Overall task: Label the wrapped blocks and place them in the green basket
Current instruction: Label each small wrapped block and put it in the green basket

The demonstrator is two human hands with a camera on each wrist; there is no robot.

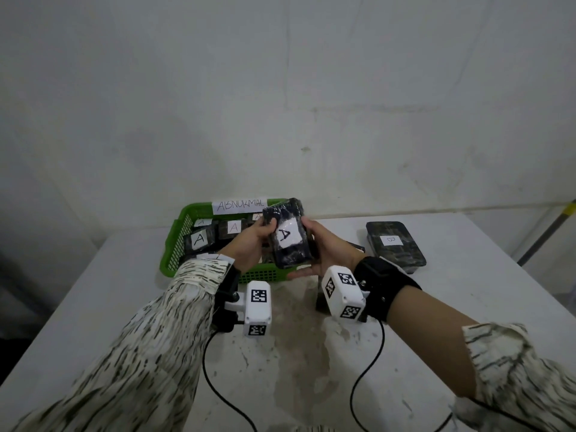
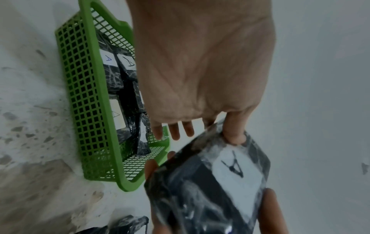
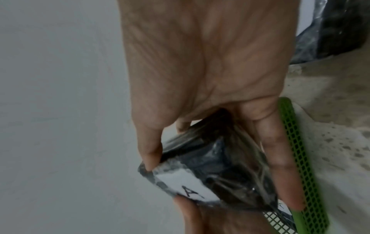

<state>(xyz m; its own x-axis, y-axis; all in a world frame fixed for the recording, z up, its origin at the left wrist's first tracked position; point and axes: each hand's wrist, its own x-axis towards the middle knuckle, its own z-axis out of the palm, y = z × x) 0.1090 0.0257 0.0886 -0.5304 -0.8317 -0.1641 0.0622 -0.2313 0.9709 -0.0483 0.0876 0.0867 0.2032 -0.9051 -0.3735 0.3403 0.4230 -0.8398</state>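
A black plastic-wrapped block (image 1: 288, 233) with a white label marked "A" is held tilted above the near right part of the green basket (image 1: 174, 244). My left hand (image 1: 251, 241) grips its left edge, thumb on the top face. My right hand (image 1: 322, 244) grips its right edge, thumb on top and fingers underneath. In the left wrist view the block (image 2: 210, 190) fills the lower right beside the basket (image 2: 84, 101). In the right wrist view the block (image 3: 210, 171) sits between thumb and fingers, next to the basket's wall (image 3: 300, 166). Several labelled "A" blocks (image 1: 199, 240) lie inside the basket.
A paper sign reading "ABNORMAL" (image 1: 240, 205) is fixed to the basket's far rim. A larger wrapped block labelled "B" (image 1: 394, 244) lies on the white table (image 1: 436, 307) to the right. Another wrapped piece (image 2: 120, 224) lies near it. A wall stands close behind.
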